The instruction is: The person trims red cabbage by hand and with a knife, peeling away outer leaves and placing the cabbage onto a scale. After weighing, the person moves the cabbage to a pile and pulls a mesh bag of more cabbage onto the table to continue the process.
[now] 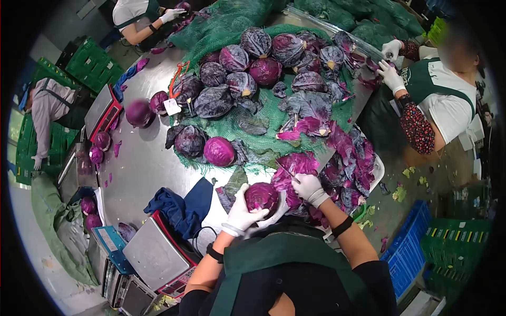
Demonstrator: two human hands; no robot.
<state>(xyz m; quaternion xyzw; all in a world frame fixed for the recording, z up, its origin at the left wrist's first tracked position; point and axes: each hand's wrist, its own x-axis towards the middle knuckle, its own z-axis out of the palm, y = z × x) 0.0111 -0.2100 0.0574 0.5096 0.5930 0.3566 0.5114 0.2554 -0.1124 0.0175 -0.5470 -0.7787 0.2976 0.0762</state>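
My left hand, in a white glove, is closed around the side of a trimmed red cabbage just in front of my apron. To the right of it, my gloved right hand is closed on a small knife, whose thin blade points up and left over loose purple leaves. The blade is apart from the cabbage. Beyond my hands, a peeled red cabbage lies beside an untrimmed one on green netting. The handle of the knife is mostly hidden in my fingers.
Many untrimmed cabbages are piled on the metal table. A white bin of purple leaves stands at my right, near a blue crate. Scales and blue cloth sit left. Co-workers stand around.
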